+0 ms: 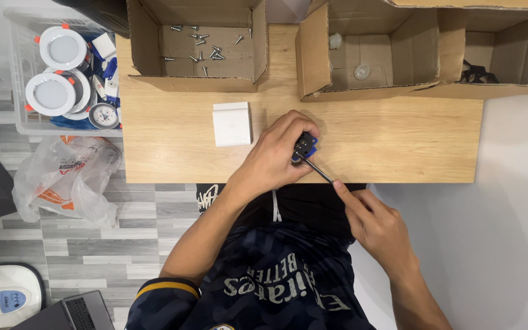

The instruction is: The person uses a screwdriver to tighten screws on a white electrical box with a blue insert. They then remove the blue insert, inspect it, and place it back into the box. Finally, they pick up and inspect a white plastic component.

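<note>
My left hand (274, 156) grips a small blue and black part (304, 146) and holds it down on the wooden table (386, 146) near its front edge. My right hand (377, 229) holds a screwdriver (316, 169) whose thin metal shaft points up and left, with its tip on the blue part. The screwdriver's handle is hidden inside my right fist. A white square block (232, 123) lies on the table just left of my left hand, apart from it.
An open cardboard box (198, 46) with several loose screws stands at the table's back left. A second open box (392, 52) holds small round parts at the back right. A clear bin (62, 70) of round white lamps and a plastic bag (65, 177) sit left of the table.
</note>
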